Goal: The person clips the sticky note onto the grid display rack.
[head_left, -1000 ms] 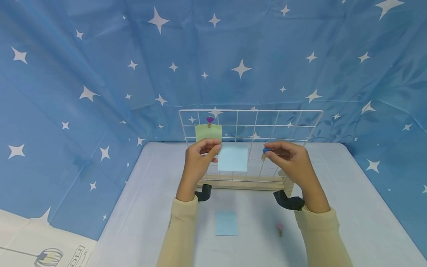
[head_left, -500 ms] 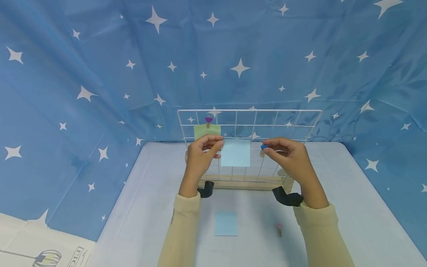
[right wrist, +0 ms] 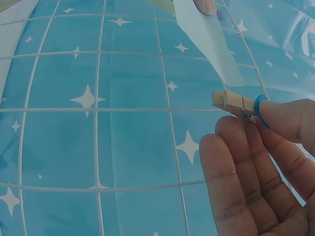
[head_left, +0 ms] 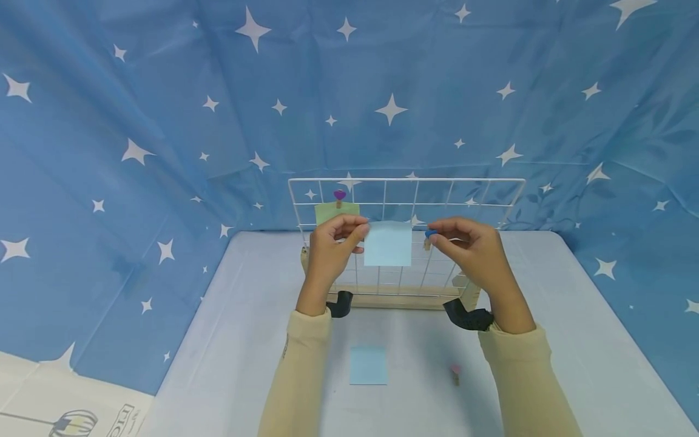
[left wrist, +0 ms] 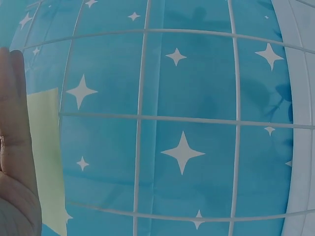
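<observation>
Left hand (head_left: 334, 252) pinches a light-blue square note (head_left: 388, 244) by its left side, between thumb and fingers. Right hand (head_left: 471, 247) grasps a small wooden clip (right wrist: 233, 104) by its blue top, between thumb and index finger, just beside the note's right side; the right wrist view shows a gap between clip and note. Both hands reach forward from cream sleeves (head_left: 297, 376), each with a black strap piece (head_left: 466, 317) at the wrist.

Nearest on the white tabletop (head_left: 246, 364), about midway between its left and right edges, lies a blue square of paper (head_left: 368, 366). To its right, well apart, lies a clip with a pink top (head_left: 455, 370).

Farther back, towards the tabletop's far edge, stands a white wire grid (head_left: 406, 179) on a wooden base (head_left: 401, 301). The held note is in front of it; whether they touch cannot be told. At the grid's upper left hangs a green note (head_left: 336, 210) under a purple heart clip (head_left: 340, 195). Behind everything spreads a blue curtain (head_left: 306, 67) with white stars.
</observation>
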Demonstrator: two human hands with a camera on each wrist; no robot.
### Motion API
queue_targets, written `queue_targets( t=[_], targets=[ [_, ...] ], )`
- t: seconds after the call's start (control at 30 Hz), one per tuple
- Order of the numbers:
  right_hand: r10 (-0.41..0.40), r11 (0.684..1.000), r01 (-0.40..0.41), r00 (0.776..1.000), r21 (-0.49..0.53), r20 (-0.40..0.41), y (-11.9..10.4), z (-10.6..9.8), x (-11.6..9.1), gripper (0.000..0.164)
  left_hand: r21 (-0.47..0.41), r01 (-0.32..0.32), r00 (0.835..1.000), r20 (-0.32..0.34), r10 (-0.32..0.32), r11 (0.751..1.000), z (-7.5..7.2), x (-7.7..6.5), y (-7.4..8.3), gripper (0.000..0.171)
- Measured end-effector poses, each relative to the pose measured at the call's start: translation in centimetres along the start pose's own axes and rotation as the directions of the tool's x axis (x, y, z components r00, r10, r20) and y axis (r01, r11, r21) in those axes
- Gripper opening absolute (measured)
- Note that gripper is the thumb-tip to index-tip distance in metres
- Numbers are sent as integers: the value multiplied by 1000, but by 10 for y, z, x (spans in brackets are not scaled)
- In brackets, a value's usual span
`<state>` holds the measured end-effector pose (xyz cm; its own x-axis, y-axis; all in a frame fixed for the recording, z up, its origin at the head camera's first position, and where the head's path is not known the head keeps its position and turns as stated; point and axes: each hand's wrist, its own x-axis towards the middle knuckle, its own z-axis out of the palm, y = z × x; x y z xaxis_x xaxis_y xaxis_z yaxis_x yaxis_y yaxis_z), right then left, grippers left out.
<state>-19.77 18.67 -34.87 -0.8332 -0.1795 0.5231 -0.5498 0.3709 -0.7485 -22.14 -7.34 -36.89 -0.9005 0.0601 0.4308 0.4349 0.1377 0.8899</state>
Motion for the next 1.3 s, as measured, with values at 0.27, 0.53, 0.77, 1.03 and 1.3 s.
queue_targets(
  t=[0.27,0.53,0.77,1.03,1.3],
  targets=[
    [4,1000,-4,1000,-2,14,-2,-1,5,19,7,38,999,8,-38,999,5,2,14,20],
    [3,1000,-3,1000,7,14,-7,0,10,19,2,30,1000,5,-30,1000,6,4,20,20],
    [2,1000,-2,1000,-6,14,-9,-1,13,20,-22,-2,1000,1,2,1000,7,11,4,24],
    [-8,1000,8,1000,10,16,-10,-1,16,19,-18,-38,999,16,39,999,8,14,6,23],
    [-5,1000,5,1000,13,8,-11,-1,19,19,-15,-33,999,-2,33,999,10,17,7,23]
  ],
)
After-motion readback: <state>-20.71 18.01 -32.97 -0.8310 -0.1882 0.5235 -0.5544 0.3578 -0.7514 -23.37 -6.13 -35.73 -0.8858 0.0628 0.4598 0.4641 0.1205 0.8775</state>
